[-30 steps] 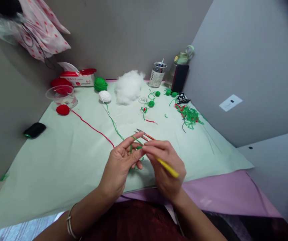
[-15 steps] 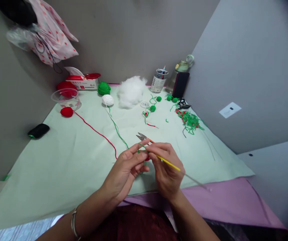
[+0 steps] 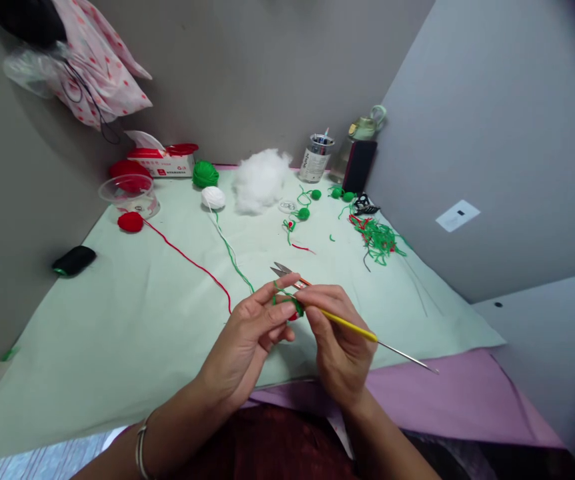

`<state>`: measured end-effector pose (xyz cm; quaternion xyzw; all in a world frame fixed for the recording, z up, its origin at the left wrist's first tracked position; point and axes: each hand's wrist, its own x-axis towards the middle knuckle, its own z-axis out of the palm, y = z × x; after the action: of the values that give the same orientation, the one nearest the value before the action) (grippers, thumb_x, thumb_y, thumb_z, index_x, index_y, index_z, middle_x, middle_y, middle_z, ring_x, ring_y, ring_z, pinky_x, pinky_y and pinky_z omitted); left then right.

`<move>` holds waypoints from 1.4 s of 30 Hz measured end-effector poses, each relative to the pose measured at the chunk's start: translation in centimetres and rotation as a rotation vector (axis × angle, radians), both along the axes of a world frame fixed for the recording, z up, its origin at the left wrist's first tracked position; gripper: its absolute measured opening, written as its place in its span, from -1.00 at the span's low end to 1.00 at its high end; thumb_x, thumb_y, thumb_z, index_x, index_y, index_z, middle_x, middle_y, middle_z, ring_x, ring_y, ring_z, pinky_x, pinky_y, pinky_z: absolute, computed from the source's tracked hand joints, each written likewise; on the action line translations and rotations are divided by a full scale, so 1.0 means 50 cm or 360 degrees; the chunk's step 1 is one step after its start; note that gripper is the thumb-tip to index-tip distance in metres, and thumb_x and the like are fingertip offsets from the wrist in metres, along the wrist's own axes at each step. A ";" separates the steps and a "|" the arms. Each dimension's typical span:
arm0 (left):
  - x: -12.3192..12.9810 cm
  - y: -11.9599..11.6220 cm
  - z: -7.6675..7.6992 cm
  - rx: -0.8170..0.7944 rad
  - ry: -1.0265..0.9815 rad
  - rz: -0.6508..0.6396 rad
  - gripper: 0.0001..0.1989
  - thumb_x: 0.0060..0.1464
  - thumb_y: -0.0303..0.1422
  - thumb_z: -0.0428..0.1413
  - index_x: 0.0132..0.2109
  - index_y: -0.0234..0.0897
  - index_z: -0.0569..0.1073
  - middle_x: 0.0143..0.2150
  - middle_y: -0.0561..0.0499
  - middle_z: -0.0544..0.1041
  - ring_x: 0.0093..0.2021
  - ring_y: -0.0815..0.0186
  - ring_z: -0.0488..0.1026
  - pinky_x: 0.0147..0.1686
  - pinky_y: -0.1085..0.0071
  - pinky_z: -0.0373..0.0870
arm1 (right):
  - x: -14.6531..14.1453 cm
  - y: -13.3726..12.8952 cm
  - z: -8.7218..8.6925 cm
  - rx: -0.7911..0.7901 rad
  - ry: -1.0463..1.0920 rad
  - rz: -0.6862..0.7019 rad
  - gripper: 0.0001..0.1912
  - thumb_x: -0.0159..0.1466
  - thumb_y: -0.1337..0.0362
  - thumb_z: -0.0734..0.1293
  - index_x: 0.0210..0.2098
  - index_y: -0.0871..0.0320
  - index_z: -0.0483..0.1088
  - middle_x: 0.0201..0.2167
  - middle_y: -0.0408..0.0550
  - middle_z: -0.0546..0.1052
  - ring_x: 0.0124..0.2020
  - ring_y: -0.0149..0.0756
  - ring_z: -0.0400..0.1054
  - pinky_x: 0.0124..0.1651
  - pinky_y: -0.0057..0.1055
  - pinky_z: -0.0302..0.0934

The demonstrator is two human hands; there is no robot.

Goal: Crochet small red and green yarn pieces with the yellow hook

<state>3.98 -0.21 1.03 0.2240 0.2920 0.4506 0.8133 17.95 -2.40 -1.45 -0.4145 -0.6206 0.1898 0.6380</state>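
Observation:
A small green and red crochet piece [image 3: 295,312] is pinched between the thumb and fingers of my left hand [image 3: 252,327]. Green yarn [image 3: 276,291] loops over the raised left index finger. My right hand [image 3: 340,340] grips a crochet hook [image 3: 352,325] by its yellow handle; its bare metal end sticks out toward the lower right. The hook's working tip meets the piece, partly hidden by fingers. Just beyond both hands lie thread snips [image 3: 287,272] with orange handles. Red yarn [image 3: 192,261] runs in from the left.
Balls of white yarn [image 3: 213,197], green yarn [image 3: 205,174] and red yarn [image 3: 131,222] sit at the back left, near a clear plastic tub [image 3: 142,200]. White stuffing [image 3: 261,181] lies at the back middle. Tangled yarn scraps [image 3: 380,239] and small green balls [image 3: 303,214] are at the right.
The right hand and hook have shifted slightly right and down, drawing away from the left index finger. More green yarn now shows between the hands. The whole view has drifted a little.

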 end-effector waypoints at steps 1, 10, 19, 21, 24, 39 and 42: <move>0.000 -0.002 0.001 0.0047 0.0048 0.0051 -0.62 0.03 -0.42 0.45 0.03 -0.17 0.73 -0.29 0.07 0.58 -0.46 0.54 0.33 -0.40 0.61 0.41 | -0.001 -0.001 0.001 -0.0008 0.0001 -0.0006 -0.66 0.44 0.46 0.35 0.04 -0.09 0.62 -0.14 -0.15 0.66 -0.06 -0.35 0.52 0.01 -0.36 0.41; -0.001 -0.004 0.008 0.0042 0.0118 0.0092 -0.57 0.05 -0.41 0.45 0.10 -0.19 0.70 -0.32 0.11 0.52 -0.54 0.60 0.19 -0.46 0.61 0.35 | -0.004 -0.002 -0.006 -0.0070 0.0272 0.0102 -0.75 0.46 0.36 0.35 -0.04 -0.08 0.65 -0.20 -0.11 0.68 -0.09 -0.25 0.53 0.00 -0.23 0.43; -0.003 -0.009 0.009 0.0203 0.0232 0.0206 -0.52 0.07 -0.43 0.44 0.15 -0.05 0.66 -0.32 0.14 0.54 -0.50 0.55 0.29 -0.45 0.61 0.35 | -0.007 -0.005 -0.004 -0.0057 0.0210 0.0059 -0.74 0.46 0.36 0.35 -0.02 -0.08 0.65 -0.17 -0.10 0.69 -0.10 -0.23 0.55 0.01 -0.21 0.42; -0.005 -0.005 0.011 0.0127 0.0179 0.0139 -0.48 0.06 -0.44 0.44 0.18 -0.11 0.64 -0.33 0.13 0.53 -0.55 0.58 0.20 -0.47 0.61 0.33 | -0.005 -0.003 -0.010 -0.0089 0.0279 0.0102 -0.76 0.47 0.33 0.35 -0.03 -0.08 0.65 -0.19 -0.10 0.68 -0.10 -0.23 0.54 0.00 -0.21 0.41; -0.011 0.003 0.010 0.0021 0.0081 0.0016 -0.48 0.05 -0.45 0.45 0.17 -0.22 0.64 -0.35 0.11 0.50 -0.58 0.61 0.09 -0.51 0.61 0.31 | 0.004 0.000 -0.011 -0.0156 0.0372 0.0159 -0.78 0.48 0.31 0.34 -0.07 -0.05 0.65 -0.21 -0.08 0.67 -0.14 -0.22 0.52 -0.07 -0.23 0.41; -0.016 0.003 -0.003 0.0303 0.0460 0.0162 -0.62 0.07 -0.34 0.45 0.06 -0.08 0.72 -0.27 0.05 0.60 -0.30 0.38 0.48 -0.24 0.48 0.42 | 0.014 0.010 0.003 -0.0351 0.0554 0.0325 -0.80 0.49 0.22 0.35 -0.11 -0.03 0.66 -0.20 -0.09 0.68 -0.30 -0.31 0.48 -0.17 -0.28 0.38; -0.020 0.003 -0.006 0.0313 0.0454 0.0145 -0.63 0.07 -0.34 0.45 0.05 -0.04 0.72 -0.27 0.06 0.59 -0.31 0.40 0.47 -0.24 0.49 0.42 | 0.016 0.009 0.004 -0.0354 0.0612 0.0333 -0.80 0.49 0.22 0.34 -0.12 -0.03 0.66 -0.20 -0.11 0.68 -0.31 -0.35 0.48 -0.17 -0.32 0.38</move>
<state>2.99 -0.08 0.74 0.3506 0.3688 0.4769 0.7167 18.74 -1.94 -1.22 -0.3718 -0.5025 0.3975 0.6717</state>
